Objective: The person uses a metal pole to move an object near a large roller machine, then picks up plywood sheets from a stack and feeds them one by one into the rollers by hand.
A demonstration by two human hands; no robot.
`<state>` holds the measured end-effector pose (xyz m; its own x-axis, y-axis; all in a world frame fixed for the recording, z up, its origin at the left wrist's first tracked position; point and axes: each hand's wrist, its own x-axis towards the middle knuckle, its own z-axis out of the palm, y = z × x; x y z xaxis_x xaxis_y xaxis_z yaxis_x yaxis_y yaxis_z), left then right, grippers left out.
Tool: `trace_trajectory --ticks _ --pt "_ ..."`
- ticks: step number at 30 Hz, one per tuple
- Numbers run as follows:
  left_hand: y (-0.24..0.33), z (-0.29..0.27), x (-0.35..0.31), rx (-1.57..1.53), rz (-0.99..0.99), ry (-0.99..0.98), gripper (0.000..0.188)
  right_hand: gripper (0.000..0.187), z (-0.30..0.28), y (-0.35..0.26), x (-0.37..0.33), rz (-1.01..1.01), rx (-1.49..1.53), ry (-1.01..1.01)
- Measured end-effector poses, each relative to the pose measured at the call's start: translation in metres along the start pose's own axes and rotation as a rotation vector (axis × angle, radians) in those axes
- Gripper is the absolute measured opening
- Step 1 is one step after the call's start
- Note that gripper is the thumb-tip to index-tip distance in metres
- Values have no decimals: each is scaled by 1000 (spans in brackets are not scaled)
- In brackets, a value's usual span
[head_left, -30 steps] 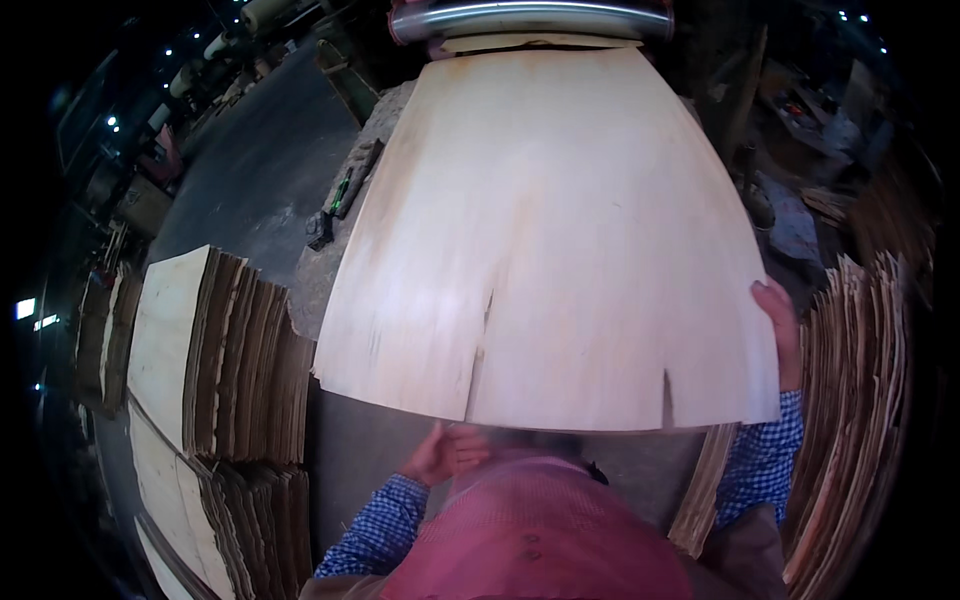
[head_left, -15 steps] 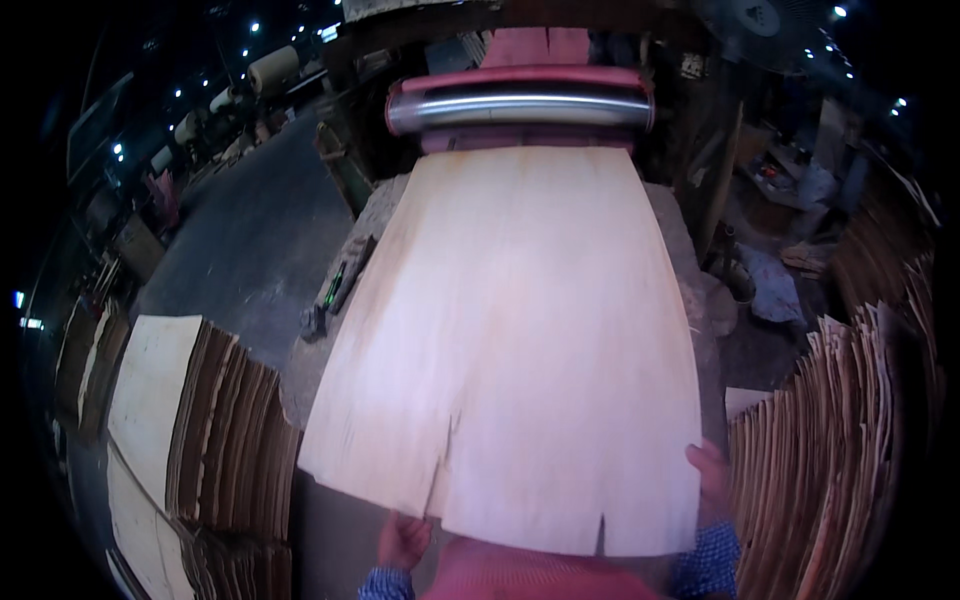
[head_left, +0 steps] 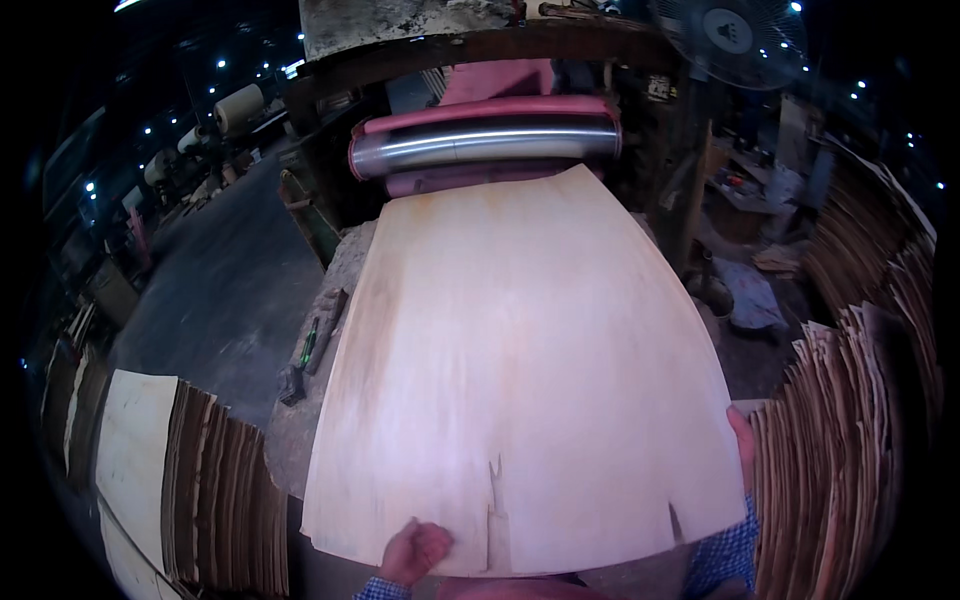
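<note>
A large, pale wood veneer sheet (head_left: 540, 340) lies in front of me, its far edge near the rollers and its far right corner jutting farther forward. Two splits run in from its near edge. My left hand (head_left: 416, 551) is over the near edge, left of the longer split, with its fingers curled in and nothing seen in them. At the right edge, my right hand (head_left: 742, 440) grips the sheet; part of this hand is hidden by the veneer.
Ahead stands a machine with a shiny metal roller (head_left: 490, 145) and pink rollers around it. Veneer stacks stand at left (head_left: 215, 490) and right (head_left: 830, 450). A dark tool with a green part (head_left: 312, 340) lies on the ledge left of the sheet. A fan (head_left: 728, 35) is at upper right.
The sheet has turned slightly and its far edge now slants. My left hand has gone from the near edge's underside to above it. My right hand has shifted up and right in view.
</note>
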<state>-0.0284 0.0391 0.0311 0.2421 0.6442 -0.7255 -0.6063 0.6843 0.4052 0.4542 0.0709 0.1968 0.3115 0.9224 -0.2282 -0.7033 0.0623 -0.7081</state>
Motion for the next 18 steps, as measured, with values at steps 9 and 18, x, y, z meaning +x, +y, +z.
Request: trace_trajectory --ticks 9,18 --pt "-19 35 -26 58 -581 0 53 29 -2 -10 25 -43 -126 51" --pt "-13 14 3 -61 -132 84 47 25 -23 -13 67 -53 -421 134"
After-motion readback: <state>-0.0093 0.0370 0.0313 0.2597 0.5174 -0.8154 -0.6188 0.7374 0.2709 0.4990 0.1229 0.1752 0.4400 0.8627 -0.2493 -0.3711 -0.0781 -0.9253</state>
